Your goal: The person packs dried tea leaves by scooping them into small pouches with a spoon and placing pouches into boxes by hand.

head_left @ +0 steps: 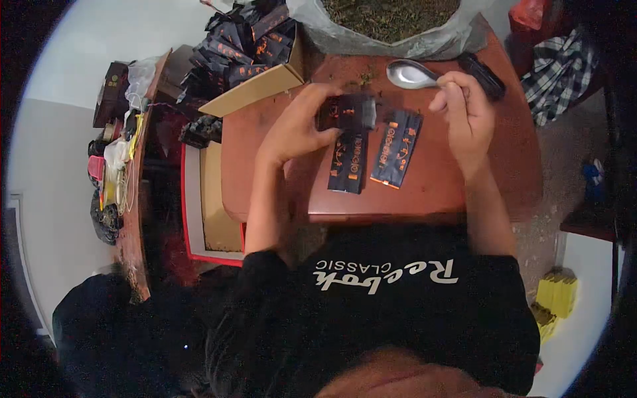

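My left hand [300, 129] is closed on a small black packet [355, 111] with orange marks, gripping its left side. The packet's right end looks pale and slightly blurred. Just below it, partly covered, a second black packet [347, 166] lies on the brown table [438, 196]. A third black packet [396, 148] with orange print lies to the right, slightly slanted and touched by neither hand. My right hand [466, 119] pinches the handle of a metal spoon [410, 74]. The spoon's bowl points left, near the bag of dried leaves.
A clear plastic bag [458, 41] of dried leaves [388, 16] stands at the back. Left of it, a cardboard box [255, 89] overflows with black packets [245, 46]. A dark object [482, 76] sits back right. An open red-edged box [192, 199] is at left.
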Tool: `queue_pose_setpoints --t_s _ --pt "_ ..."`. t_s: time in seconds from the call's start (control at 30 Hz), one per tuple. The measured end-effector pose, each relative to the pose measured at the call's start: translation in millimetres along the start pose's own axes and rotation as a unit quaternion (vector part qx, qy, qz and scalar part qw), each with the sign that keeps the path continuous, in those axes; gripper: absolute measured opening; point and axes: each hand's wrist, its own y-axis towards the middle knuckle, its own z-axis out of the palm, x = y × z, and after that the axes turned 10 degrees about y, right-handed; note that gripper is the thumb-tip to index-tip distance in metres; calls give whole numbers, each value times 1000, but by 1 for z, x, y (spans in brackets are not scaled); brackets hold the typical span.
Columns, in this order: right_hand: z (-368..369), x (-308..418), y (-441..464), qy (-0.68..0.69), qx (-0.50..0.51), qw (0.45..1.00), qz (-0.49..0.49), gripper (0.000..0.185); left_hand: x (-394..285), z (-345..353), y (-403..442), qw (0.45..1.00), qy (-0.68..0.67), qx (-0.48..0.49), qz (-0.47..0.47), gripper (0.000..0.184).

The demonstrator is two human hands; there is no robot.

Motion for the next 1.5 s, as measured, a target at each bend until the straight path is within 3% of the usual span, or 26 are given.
queue_pose_setpoints --t_s 0.1,0.2,0.3,0.4,0.53,0.73,0.83,1.0,1.23,1.5 --pt "3 4 -1 54 -4 998 23 17 -8 10 3 994 -40 -78 -64 63" --pt "4 7 -3 50 -8 998 30 17 -11 18 13 993 -16 -115 -35 65" --pt "2 8 -4 24 -12 1000 13 17 -15 26 23 988 -46 -130 -64 66" --pt "1 12 -5 -5 0 1000 12 17 -15 32 31 980 -56 -186 -42 57" --pt "-1 14 -6 -47 3 998 -53 15 -24 32 34 983 -30 -175 -56 58" --pt "-6 16 -4 -63 -22 996 -62 14 -16 43 39 981 -16 -189 -33 58" --pt "-1 12 -5 -71 30 994 -75 14 -22 42 39 984 -10 -173 -45 60" --pt "7 11 -5 -2 64 998 26 18 -28 44 41 983 11 -183 16 63" --pt "3 -8 -2 226 23 958 175 23 -31 51 40 977 -3 -213 1 58" --pt "8 -4 -5 152 32 979 133 24 -34 50 45 976 9 -219 12 55"
